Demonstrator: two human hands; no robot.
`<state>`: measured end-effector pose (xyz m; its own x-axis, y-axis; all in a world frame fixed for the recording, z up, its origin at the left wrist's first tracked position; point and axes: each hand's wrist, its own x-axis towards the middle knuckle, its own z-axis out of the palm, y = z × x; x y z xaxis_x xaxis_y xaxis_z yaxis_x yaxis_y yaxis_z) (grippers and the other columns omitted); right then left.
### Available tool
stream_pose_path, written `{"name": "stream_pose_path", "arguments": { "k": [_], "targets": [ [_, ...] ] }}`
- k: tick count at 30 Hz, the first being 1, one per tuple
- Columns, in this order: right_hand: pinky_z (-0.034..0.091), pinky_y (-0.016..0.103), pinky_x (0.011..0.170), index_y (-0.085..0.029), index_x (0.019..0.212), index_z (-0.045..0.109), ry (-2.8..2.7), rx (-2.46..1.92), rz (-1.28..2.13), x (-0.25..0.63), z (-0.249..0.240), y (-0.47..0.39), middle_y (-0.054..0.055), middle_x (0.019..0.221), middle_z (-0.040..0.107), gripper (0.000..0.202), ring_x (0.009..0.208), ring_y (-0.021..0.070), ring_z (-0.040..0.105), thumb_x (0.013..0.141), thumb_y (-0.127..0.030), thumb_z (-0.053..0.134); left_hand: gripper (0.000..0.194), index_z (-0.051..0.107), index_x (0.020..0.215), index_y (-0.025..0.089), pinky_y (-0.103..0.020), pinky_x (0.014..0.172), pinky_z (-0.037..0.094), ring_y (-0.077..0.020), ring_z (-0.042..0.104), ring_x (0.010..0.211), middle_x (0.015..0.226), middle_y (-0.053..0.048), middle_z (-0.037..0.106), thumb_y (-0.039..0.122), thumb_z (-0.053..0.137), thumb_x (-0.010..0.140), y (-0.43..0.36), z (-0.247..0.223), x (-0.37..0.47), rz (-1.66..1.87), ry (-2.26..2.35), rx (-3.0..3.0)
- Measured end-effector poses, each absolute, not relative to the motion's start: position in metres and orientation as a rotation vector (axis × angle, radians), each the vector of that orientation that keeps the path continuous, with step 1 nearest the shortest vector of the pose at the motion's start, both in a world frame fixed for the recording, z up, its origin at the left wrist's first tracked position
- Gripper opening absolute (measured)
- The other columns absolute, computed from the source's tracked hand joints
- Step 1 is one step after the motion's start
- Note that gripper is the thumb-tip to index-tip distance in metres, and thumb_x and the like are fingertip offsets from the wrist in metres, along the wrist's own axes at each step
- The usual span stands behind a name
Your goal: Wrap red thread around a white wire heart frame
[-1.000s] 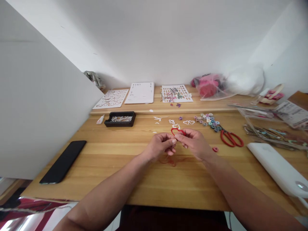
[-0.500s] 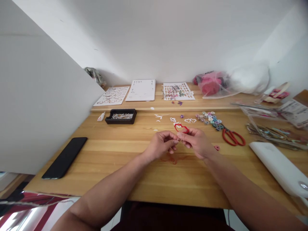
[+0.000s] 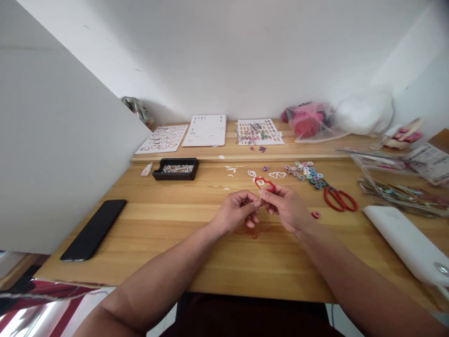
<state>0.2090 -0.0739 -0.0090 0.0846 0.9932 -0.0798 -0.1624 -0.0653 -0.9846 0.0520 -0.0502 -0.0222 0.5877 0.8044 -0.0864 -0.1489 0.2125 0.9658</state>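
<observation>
the red outline (image 3: pixel 271 188) is pinched by the right hand (image 3: pixel 286 206), toward the table's (image 3: pixel 168 222) far edge, long axis sideways. the left hand's (image 3: pixel 240 209) fingertips are pressed together just beside; what they hold cannot be told.

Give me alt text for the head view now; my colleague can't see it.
A person's left hand and right hand are close together above a wooden desk, the right holding a red wavy outline. White cut-outs lie beyond; red-handled scissors lie to the right, a black phone to the left.
</observation>
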Motion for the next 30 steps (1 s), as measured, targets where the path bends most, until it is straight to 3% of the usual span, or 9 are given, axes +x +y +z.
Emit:
{"name": "stream_pose_path", "arguments": {
  "k": [7, 16, 21, 30],
  "targets": [
    [0.034, 0.022, 0.045, -0.018, 0.07, 0.064, -0.897, -1.177, 1.25, 0.205, -0.014, -0.073, -0.002, 0.057, 0.057, 0.032, 0.05, 0.0088, 0.047, 0.061, -0.042, 0.083, 0.045, 0.06, 0.082, 0.012, -0.012, 0.037, 0.04, -0.0071, 0.059, 0.048, 0.066, 0.001, 0.062, 0.045, 0.085, 0.065, -0.054, -0.024, 0.056, 0.74, 0.677, 0.937],
    [0.033, 0.023, 0.045, -0.019, 0.061, 0.06, -0.995, -1.157, 1.215, 0.206, -0.012, -0.075, -0.002, 0.055, 0.055, 0.034, 0.049, 0.0083, 0.042, 0.064, -0.045, 0.082, 0.045, 0.062, 0.084, 0.011, -0.018, 0.048, 0.053, -0.0093, 0.063, 0.053, 0.067, -0.001, 0.065, 0.046, 0.084, 0.066, -0.05, -0.026, 0.054, 0.738, 0.674, 1.084],
    [0.031, 0.023, 0.045, -0.019, 0.06, 0.059, -0.937, -1.146, 1.185, 0.204, -0.013, -0.075, -0.002, 0.057, 0.057, 0.034, 0.047, 0.0075, 0.041, 0.064, -0.044, 0.082, 0.046, 0.062, 0.089, 0.012, -0.019, 0.046, 0.052, -0.0095, 0.062, 0.049, 0.063, 0.001, 0.064, 0.049, 0.08, 0.069, -0.052, -0.024, 0.054, 0.772, 0.649, 1.176],
    [0.037, 0.022, 0.052, -0.018, 0.071, 0.066, -0.991, -1.045, 1.482, 0.219, -0.009, -0.074, -0.001, 0.063, 0.061, 0.028, 0.055, 0.0085, 0.05, 0.071, -0.041, 0.081, 0.044, 0.063, 0.083, 0.011, -0.013, 0.041, 0.044, -0.0054, 0.058, 0.048, 0.067, 0.001, 0.063, 0.043, 0.086, 0.064, -0.047, -0.02, 0.05, 0.652, 0.613, 0.956]
  ]
}}
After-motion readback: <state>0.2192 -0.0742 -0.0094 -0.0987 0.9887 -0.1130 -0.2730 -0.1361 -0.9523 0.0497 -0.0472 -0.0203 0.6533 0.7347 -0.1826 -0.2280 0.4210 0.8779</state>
